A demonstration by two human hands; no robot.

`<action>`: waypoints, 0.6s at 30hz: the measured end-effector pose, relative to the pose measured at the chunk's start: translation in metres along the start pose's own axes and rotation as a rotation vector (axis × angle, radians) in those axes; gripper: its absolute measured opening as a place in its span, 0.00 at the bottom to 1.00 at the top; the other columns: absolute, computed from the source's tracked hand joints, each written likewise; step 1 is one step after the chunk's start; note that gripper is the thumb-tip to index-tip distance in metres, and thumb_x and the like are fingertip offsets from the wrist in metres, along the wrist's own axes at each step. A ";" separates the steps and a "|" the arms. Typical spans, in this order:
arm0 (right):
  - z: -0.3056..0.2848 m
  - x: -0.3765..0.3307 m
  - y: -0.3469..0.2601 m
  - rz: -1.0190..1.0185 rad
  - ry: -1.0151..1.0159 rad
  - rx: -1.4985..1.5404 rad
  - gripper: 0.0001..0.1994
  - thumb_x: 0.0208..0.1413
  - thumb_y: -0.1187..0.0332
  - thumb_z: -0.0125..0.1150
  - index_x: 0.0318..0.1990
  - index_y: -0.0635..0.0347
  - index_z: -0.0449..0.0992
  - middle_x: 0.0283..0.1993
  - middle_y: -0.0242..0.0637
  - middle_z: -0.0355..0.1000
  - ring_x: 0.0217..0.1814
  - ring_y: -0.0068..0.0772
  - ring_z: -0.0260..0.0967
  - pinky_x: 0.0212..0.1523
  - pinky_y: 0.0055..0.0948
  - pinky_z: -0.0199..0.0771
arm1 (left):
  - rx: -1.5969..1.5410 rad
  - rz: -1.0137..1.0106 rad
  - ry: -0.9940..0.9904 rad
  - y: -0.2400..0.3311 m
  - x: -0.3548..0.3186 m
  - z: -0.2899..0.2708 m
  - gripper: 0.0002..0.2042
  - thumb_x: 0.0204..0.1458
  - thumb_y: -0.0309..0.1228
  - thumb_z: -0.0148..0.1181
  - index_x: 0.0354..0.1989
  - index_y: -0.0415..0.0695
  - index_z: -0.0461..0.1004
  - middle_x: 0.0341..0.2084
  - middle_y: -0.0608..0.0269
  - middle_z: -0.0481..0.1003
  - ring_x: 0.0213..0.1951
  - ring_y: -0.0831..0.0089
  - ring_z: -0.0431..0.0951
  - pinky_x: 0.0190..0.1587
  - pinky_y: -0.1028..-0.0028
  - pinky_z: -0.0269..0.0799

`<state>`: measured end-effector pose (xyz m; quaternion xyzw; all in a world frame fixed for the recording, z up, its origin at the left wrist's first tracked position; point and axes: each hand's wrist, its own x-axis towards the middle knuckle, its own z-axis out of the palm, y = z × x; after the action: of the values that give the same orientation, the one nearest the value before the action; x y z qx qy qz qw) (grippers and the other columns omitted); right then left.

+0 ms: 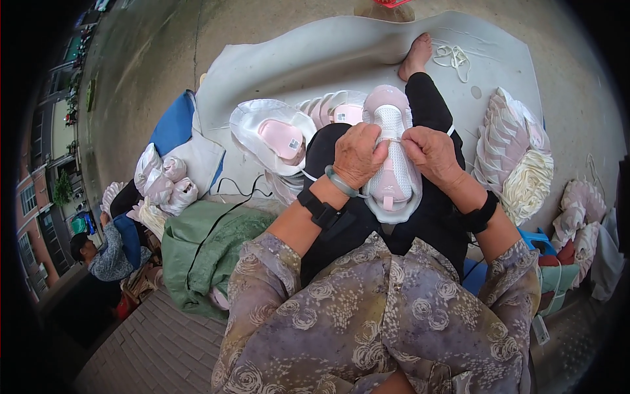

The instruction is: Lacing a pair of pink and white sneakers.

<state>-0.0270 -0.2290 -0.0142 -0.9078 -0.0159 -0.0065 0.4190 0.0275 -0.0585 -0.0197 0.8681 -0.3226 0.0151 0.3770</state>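
A pink and white shoe upper (388,174) lies across my lap, its rounded toe pointing away from me. Its mesh tongue and lacing area face up. My left hand (357,156) is closed at the left edge of the lacing, thumb pressed to the fingers. On the opposite edge my right hand (431,156) is closed in the same way. A short stretch of pale shoelace (390,139) crosses the upper between the two fists. The ends of the lace are hidden in my fingers. Both hands rest against the upper.
More uppers (279,134) lie left of my knee on a pale sheet (275,62). A stack of uppers (505,131) and a bundle of cream laces (528,184) are at the right. A loose lace (454,59) lies beyond. A green sack (203,243) and another person (115,249) are at left.
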 end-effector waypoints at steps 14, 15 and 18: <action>0.001 0.005 -0.002 -0.112 -0.068 -0.056 0.04 0.46 0.69 0.53 0.27 0.59 0.70 0.25 0.40 0.67 0.29 0.43 0.68 0.30 0.37 0.67 | -0.057 -0.006 -0.046 0.004 -0.001 -0.007 0.09 0.38 0.28 0.61 0.26 0.40 0.68 0.18 0.59 0.67 0.20 0.65 0.69 0.24 0.72 0.65; 0.003 0.004 -0.002 -0.115 -0.046 -0.055 0.04 0.46 0.70 0.53 0.27 0.59 0.70 0.25 0.40 0.67 0.29 0.43 0.67 0.30 0.36 0.67 | -0.057 -0.007 -0.047 0.004 -0.001 -0.008 0.09 0.38 0.28 0.61 0.26 0.40 0.68 0.18 0.59 0.67 0.20 0.65 0.69 0.24 0.72 0.65; 0.010 -0.003 -0.003 -0.116 0.037 -0.009 0.03 0.45 0.71 0.54 0.28 0.59 0.69 0.24 0.40 0.66 0.28 0.43 0.67 0.29 0.36 0.66 | -0.141 -0.121 -0.121 0.007 -0.002 -0.012 0.11 0.37 0.28 0.62 0.27 0.39 0.68 0.19 0.60 0.67 0.21 0.69 0.68 0.26 0.75 0.67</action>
<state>-0.0297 -0.2195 -0.0188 -0.9069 -0.0607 -0.0477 0.4143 0.0246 -0.0528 -0.0077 0.8566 -0.2921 -0.0829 0.4172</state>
